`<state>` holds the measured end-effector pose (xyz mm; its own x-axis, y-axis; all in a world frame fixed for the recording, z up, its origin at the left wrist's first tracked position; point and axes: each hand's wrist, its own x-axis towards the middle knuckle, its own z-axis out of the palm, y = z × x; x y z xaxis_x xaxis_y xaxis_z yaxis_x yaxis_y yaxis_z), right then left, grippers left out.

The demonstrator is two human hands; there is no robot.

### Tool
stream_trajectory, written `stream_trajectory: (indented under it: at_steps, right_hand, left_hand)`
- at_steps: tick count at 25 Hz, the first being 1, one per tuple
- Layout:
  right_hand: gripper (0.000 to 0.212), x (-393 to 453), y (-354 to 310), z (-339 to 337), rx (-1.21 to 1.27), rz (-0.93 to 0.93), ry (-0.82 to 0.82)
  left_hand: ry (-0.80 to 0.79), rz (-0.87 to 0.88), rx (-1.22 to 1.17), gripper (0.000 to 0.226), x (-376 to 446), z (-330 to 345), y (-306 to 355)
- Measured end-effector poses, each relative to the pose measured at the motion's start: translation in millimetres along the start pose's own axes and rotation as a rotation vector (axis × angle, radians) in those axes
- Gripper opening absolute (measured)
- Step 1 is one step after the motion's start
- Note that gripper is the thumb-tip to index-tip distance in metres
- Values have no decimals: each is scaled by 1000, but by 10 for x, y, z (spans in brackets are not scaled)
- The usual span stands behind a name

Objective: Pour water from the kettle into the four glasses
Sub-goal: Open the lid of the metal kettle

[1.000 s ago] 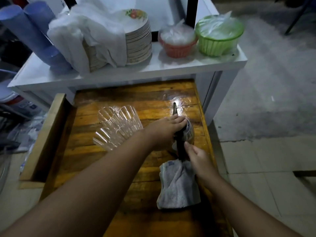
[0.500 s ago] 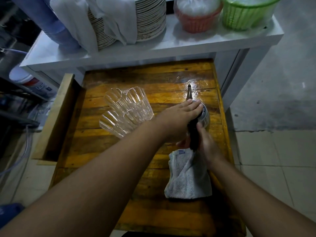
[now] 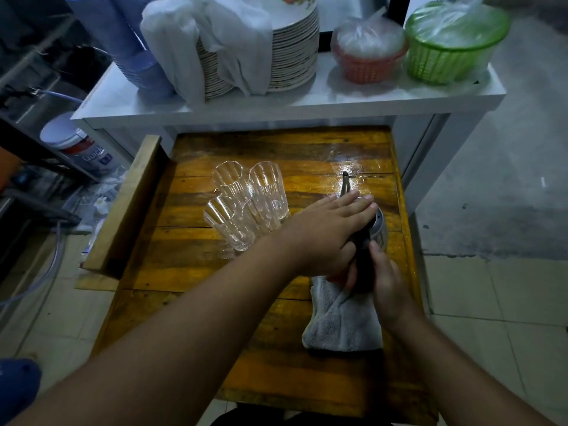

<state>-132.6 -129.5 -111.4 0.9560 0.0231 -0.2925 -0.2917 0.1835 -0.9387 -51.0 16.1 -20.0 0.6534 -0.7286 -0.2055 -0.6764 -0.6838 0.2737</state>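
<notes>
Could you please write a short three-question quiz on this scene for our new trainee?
1. True or false: the clear ribbed glasses already hold water.
2. Which hand grips the dark handle of the small metal kettle? A) left hand B) right hand
3. Fill in: the crumpled grey cloth lies on the ___ table.

Key: 1 false, they look empty; 2 B, while the left hand lies flat over the kettle's top; 3 wooden.

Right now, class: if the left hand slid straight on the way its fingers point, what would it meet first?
The left hand lies on the kettle, fingers pointing right and slightly away. Past the kettle's far rim only bare wet wooden table shows, then its right edge. Height is hard to judge.
</notes>
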Motion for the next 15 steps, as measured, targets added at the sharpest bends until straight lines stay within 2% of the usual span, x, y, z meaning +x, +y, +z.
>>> stream_trajectory:
  at_steps: [4,7,10,12,15]
  right_hand:
    - [60,-309,-175,107,44,-10,-66]
    - [86,-501,-301,249,-48,-15,-154]
    - [97,-632,-410,507,-70,-1,-237]
    - [97,-699,-473,707,-73,12,-270]
    - [84,-739,-485,1032,-132,50,-298]
  left_hand:
    - [68,11,-67,70,-368,-187,164]
    - [127,-4,-96,69,-735,-303,185]
    - [182,-39,-135,69,-1097,-357,131]
    - [194,-60,-175,69,-1323,-358,40]
    - [196,-77,-224,71,-1644,-337,-180]
